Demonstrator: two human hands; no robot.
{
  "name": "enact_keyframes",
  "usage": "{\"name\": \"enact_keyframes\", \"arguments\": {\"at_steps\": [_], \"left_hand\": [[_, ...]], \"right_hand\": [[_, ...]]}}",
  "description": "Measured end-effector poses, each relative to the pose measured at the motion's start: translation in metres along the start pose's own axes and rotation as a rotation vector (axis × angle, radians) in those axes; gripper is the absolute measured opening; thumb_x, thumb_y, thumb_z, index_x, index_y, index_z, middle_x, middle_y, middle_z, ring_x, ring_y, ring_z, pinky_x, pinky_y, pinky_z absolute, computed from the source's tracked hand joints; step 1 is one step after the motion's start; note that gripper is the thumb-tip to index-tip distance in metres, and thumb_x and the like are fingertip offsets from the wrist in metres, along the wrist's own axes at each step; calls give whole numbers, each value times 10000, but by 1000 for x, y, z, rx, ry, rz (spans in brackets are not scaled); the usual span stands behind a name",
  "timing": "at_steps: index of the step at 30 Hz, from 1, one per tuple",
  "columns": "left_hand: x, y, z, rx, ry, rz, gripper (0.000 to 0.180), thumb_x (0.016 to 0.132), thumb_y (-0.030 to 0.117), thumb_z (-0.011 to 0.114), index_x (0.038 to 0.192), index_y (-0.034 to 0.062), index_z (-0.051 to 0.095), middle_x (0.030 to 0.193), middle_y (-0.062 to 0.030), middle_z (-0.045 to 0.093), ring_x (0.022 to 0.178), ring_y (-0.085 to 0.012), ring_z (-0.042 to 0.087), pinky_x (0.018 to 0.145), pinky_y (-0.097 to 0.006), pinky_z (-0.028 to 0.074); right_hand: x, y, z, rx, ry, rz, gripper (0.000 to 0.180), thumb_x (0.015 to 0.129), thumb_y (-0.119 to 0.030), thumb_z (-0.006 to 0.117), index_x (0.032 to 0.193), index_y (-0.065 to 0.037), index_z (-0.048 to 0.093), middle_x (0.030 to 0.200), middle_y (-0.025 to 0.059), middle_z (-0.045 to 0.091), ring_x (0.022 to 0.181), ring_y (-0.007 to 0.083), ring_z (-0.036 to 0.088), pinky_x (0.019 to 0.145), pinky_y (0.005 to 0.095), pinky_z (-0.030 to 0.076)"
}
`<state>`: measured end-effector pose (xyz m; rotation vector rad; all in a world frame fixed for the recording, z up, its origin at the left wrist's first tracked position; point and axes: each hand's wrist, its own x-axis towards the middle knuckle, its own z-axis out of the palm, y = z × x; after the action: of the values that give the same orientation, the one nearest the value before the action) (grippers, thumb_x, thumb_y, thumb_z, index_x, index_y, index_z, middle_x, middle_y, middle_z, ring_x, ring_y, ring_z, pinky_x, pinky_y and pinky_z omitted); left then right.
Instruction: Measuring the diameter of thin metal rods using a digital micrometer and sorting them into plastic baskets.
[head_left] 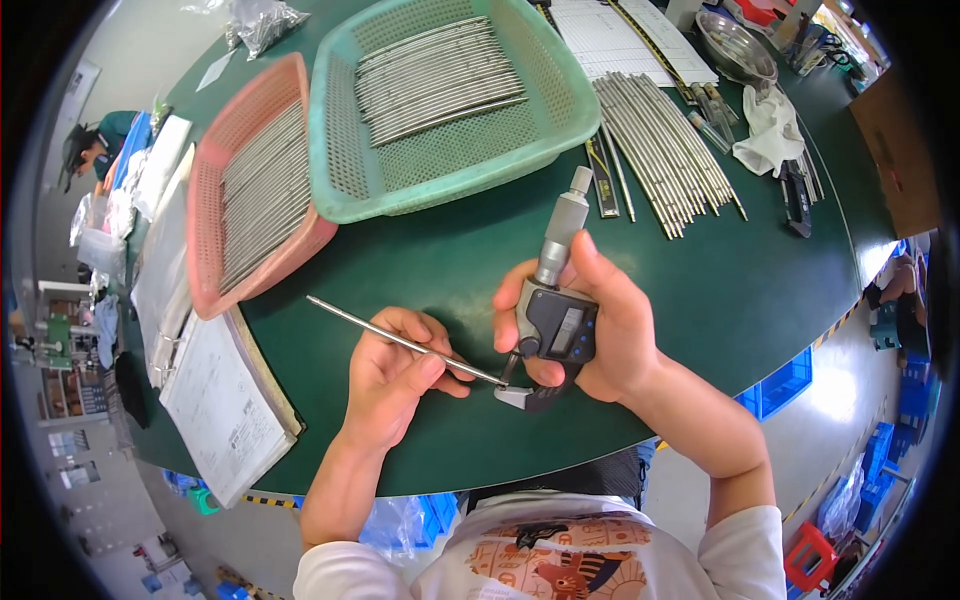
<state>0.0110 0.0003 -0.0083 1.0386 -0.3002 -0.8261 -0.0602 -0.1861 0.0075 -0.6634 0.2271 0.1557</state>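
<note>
A thin metal rod (375, 328) is pinched between the thumb and fingers of my left hand (392, 372), slanting from upper left to lower right. In my right hand (618, 330) is a digital micrometer (556, 318), its silver thimble pointing up and its curved frame at the bottom. The rod's lower right end sits at the micrometer's jaws; whether both faces touch it is too small to tell. Beyond my hands, a green plastic basket (430, 201) and a pink plastic basket (203, 222) hold many similar rods. More loose rods (665, 150) lie in a row on the table at the right.
An open binder (225, 410) of papers lies at the left of the green table (440, 262). Far right are a metal bowl (738, 50), a white cloth (770, 130) and a caliper (796, 198). A cardboard box (897, 150) stands at the right edge. Another person (95, 150) is far left.
</note>
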Motion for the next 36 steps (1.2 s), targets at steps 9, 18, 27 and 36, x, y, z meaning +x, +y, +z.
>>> {"name": "enact_keyframes", "arguments": {"at_steps": [9, 18, 27, 36], "left_hand": [[1, 2, -1, -94, -77, -15, 229, 751, -41, 526, 914, 37, 386, 875, -102, 474, 862, -278, 566, 681, -333, 534], [1, 1, -1, -92, -126, -9, 228, 749, -45, 525, 914, 38, 391, 880, -103, 476, 865, -284, 566, 683, -325, 534], [-1, 5, -4, 39, -58, -30, 216, 781, 111, 522, 942, 13, 417, 775, -94, 493, 694, -183, 564, 556, -267, 496], [-6, 27, -11, -172, -309, -125, 226, 862, 205, 369, 952, -2, 390, 502, -91, 470, 443, -167, 498, 450, -283, 453]], "right_hand": [[2, -1, -3, 86, 25, 88, 601, 852, -496, 196, 864, 18, 507, 694, 144, 553, 385, 158, 430, 381, 235, 366], [3, 0, -6, 109, 1, 99, 602, 819, -538, 274, 836, 15, 513, 686, 149, 557, 382, 157, 434, 368, 229, 365], [2, 0, -3, 81, 27, 98, 565, 798, -541, 338, 800, -7, 523, 657, 123, 571, 387, 139, 445, 372, 219, 358], [1, -5, -1, -46, 69, -36, 622, 849, -514, 183, 872, 12, 515, 688, 129, 558, 402, 138, 420, 401, 225, 358]]}}
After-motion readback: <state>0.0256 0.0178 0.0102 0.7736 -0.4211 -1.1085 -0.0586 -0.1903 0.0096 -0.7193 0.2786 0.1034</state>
